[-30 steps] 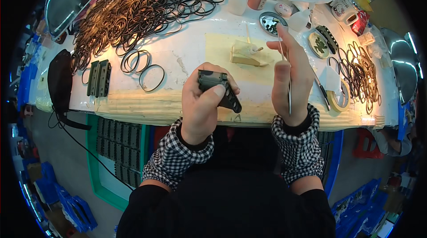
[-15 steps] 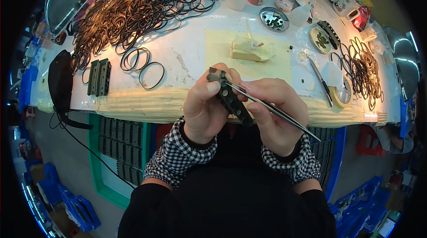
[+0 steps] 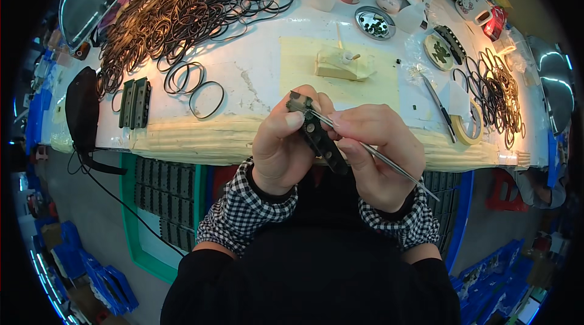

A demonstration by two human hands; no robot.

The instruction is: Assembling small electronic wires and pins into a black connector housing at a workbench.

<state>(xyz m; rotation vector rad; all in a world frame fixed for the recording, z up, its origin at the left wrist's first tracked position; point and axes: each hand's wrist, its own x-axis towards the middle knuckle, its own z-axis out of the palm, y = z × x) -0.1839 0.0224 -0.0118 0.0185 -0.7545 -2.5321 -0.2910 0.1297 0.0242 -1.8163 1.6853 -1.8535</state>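
Part sat pinched in your left hand, at seven o'clock from the block.
Your right hand gripped tweezers, rear end toward four o'clock; good control called for a firm pinch, light tips.

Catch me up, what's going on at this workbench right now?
A person is working at the bench with bare hands. The left hand has a long camouflage-patterned part in its grip, and the right hand holds metal tweezers with their tips at that part. Two similar green parts lie at the left, near a heap of dark loops. Beyond the hands sits a round dish of small dark pieces.
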